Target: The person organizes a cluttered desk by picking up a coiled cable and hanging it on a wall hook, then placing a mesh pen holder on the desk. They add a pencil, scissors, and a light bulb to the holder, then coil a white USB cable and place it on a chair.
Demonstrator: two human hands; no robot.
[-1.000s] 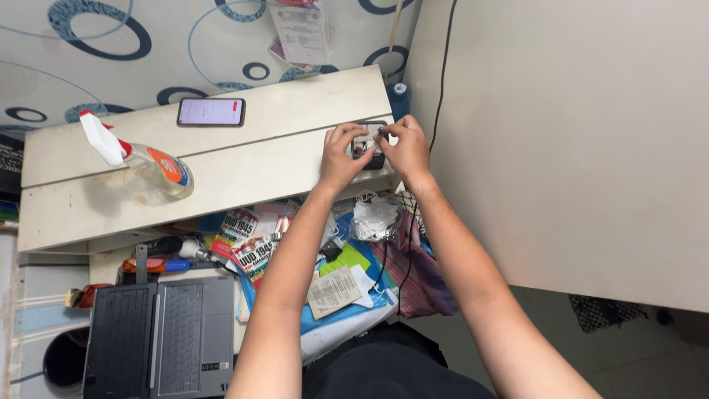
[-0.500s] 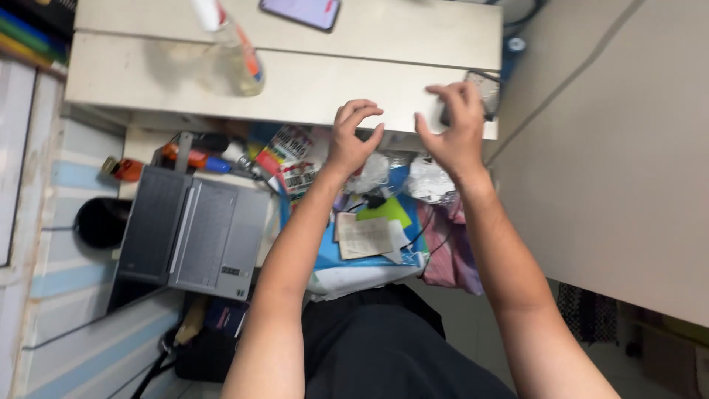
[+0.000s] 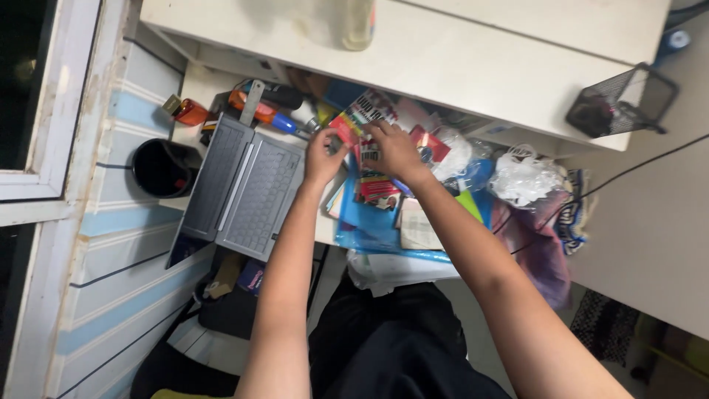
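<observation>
My left hand [image 3: 323,157] and my right hand [image 3: 396,148] are down on the cluttered lower desk, over a pile of red-and-white booklets [image 3: 377,187]. The left hand's fingers are curled at the left edge of the pile, beside the grey laptop [image 3: 251,192]. My right hand's fingers press on the top booklet [image 3: 360,112]. Whether either hand grips a booklet is hidden by the fingers. A black mesh basket [image 3: 625,99] stands apart on the white shelf [image 3: 473,66], at the upper right.
A spray bottle [image 3: 359,22] stands on the shelf. An orange-and-blue screwdriver [image 3: 263,114] and a black cup [image 3: 162,167] lie left of the laptop. A blue folder [image 3: 368,230], white plastic bags [image 3: 523,178] and a striped cloth [image 3: 548,247] crowd the right.
Both hands left the mesh basket on the shelf and dropped to the booklets on the lower desk. The camera swung down and left, so the phone is out of view.
</observation>
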